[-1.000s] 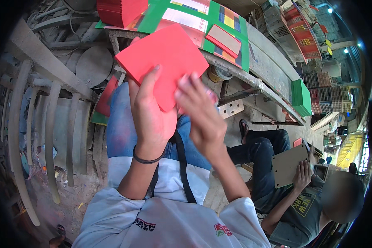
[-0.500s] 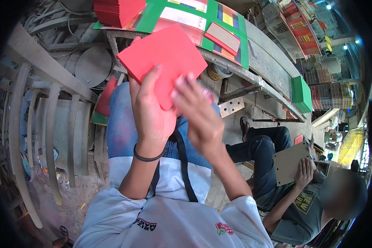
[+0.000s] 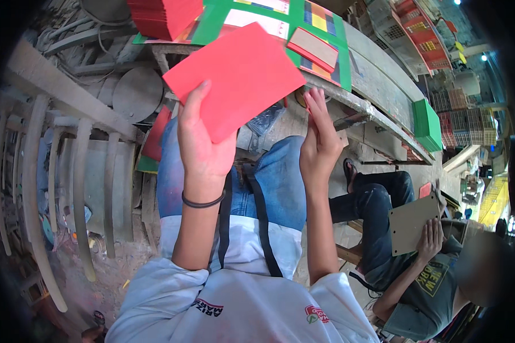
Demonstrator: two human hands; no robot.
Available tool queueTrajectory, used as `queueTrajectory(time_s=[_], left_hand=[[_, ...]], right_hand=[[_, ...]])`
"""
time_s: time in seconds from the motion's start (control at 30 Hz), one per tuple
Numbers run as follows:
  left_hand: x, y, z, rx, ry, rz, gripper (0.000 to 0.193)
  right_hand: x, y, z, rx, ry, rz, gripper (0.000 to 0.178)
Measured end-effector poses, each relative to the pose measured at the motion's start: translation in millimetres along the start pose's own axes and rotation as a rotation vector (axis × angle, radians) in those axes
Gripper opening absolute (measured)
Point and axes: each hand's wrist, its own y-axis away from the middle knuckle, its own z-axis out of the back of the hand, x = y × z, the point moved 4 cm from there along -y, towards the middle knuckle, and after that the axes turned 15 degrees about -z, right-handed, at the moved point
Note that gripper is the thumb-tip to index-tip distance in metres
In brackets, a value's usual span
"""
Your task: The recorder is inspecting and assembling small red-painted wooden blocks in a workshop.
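A flat red rectangular board [image 3: 240, 80] is raised over my lap and tilted. My left hand [image 3: 203, 140] is closed around its lower left part, with the thumb lying on the red face. Just off the board's right corner, my right hand [image 3: 321, 134] is upright with its fingers stretched out. Some red shows at its fingertips; whether that is colour on the skin or a small piece is unclear. The palm is hidden.
Ahead is a bench [image 3: 377, 80] with a red stack [image 3: 166, 17], a tan-topped red block [image 3: 313, 48] and a green stack [image 3: 427, 126]. Wooden bars [image 3: 83, 194] stand at left. At right, a seated co-worker holds a tan board [image 3: 413, 226].
My right hand has moved off the board's face to the right. The board has shifted slightly up and right, still in my left hand. The view has shifted a little.
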Motion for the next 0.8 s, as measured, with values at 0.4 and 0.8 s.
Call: queueTrajectory(time_s=[0.4, 0.8], left_hand=[[44, -13, 24, 0.077, 1.036, 0.617, 0.013], [52, -8, 20, 0.249, 1.014, 0.529, 0.011]], right_hand=[[-115, 79, -57, 0.116, -0.112, -0.522, 0.033], [-120, 77, -60, 0.159, -0.031, -0.514, 0.030]])
